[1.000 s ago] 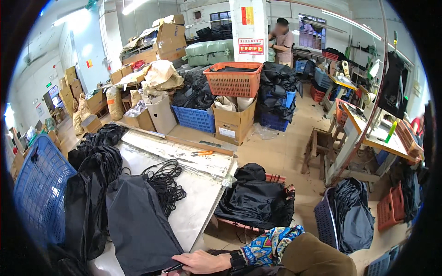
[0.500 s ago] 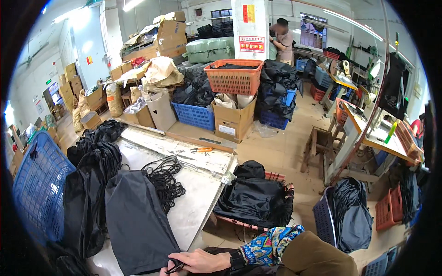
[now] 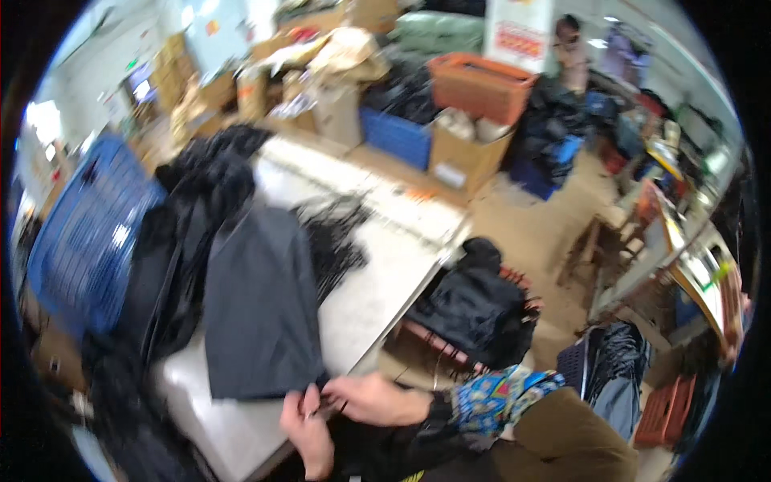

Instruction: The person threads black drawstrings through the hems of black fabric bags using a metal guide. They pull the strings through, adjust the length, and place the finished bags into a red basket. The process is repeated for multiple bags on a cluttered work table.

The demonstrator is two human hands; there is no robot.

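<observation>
A flat, dark fabric bag [image 3: 261,313] lies lengthwise on the pale worktable [image 3: 393,281]. At its near right corner my left hand [image 3: 308,434] and my right hand [image 3: 381,399] meet with fingers pinched. A thin black cord shows between the fingertips, though blur hides how it runs. My right hand comes in from the right, below a patterned blue sleeve [image 3: 506,394]. A tangle of black cords [image 3: 333,241] rests on the table just beyond the bag. Left of the bag, dark fabric [image 3: 173,265] is heaped along the table.
A blue plastic basket [image 3: 92,233] leans at the far left. Right of the table stands a red basket topped with black fabric [image 3: 482,301]. An orange basket [image 3: 482,88] sits on a cardboard carton [image 3: 466,157] beyond the table. A person [image 3: 571,56] stands at the back.
The view has swung, shifting the scene right and blurring it. My left hand now shows much more fully beside the right. Both hands stay at the bag's corner.
</observation>
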